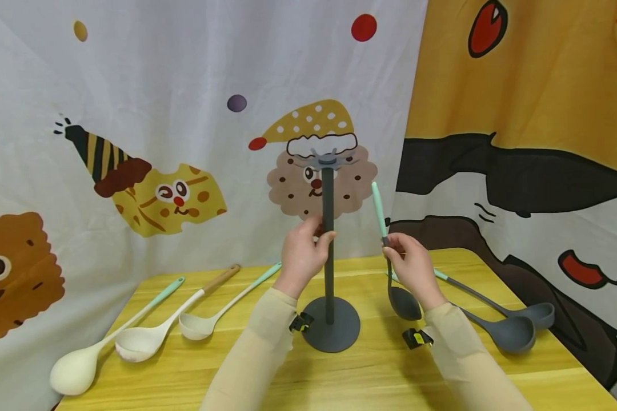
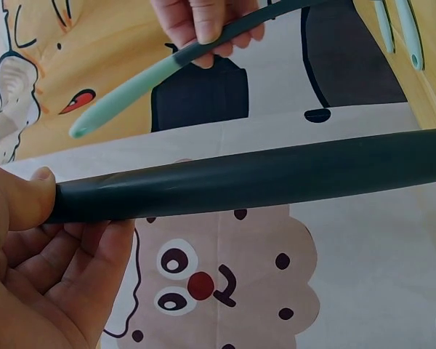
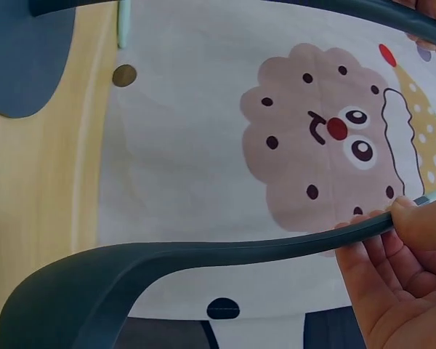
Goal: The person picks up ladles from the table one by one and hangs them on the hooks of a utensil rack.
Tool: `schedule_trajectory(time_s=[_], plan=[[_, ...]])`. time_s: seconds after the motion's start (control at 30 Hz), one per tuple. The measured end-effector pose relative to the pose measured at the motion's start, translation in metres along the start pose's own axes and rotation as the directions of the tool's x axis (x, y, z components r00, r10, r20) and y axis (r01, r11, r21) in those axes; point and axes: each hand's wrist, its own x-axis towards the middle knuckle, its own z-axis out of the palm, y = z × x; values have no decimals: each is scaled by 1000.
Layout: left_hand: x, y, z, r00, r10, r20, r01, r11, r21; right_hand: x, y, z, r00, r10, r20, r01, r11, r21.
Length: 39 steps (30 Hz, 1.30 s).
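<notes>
A dark grey stand [image 1: 331,337] with a round base, one upright pole and a small hooked top stands on the table. My left hand [image 1: 307,251] holds its pole [image 2: 276,178] in the upper half, thumb on one side and fingers on the other. To the right of the stand, my right hand [image 1: 413,265] pinches a dark grey ladle [image 1: 405,303] at the neck, just below its mint green handle [image 1: 378,208]. The ladle is upright, bowl down and handle tip up. In the right wrist view, thumb and fingertips meet on the ladle's shaft [image 3: 276,249].
On the left of the wooden table [image 1: 380,371] lie a cream ladle with a green handle [image 1: 74,370], a white ladle with a wooden handle [image 1: 141,344] and a smaller cream ladle [image 1: 197,326]. Two dark grey ladles [image 1: 511,334] lie on the right. A printed curtain [image 1: 185,68] hangs behind.
</notes>
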Motion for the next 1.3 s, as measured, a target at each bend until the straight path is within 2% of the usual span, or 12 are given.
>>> schedule_trajectory(time_s=[0.23,0.5,0.9,1.3], plan=[[0,1,0,1000,6,-11,-6,1000,-4,8,-11,-5,999,-28,-28,29,1000,9],[0,1,1,1000,0,-10,0,1000,-7,16,-25,-9,999,-24,-33,26,999,38],[0,2,0,1000,-14,-3,14,1000,-11,24,-43,-12,998,-44,-48,49,993,107],[0,2,0,1000,-14,-6,14,1000,-12,31,-59,-16,994,-77,-74,86,989,124]])
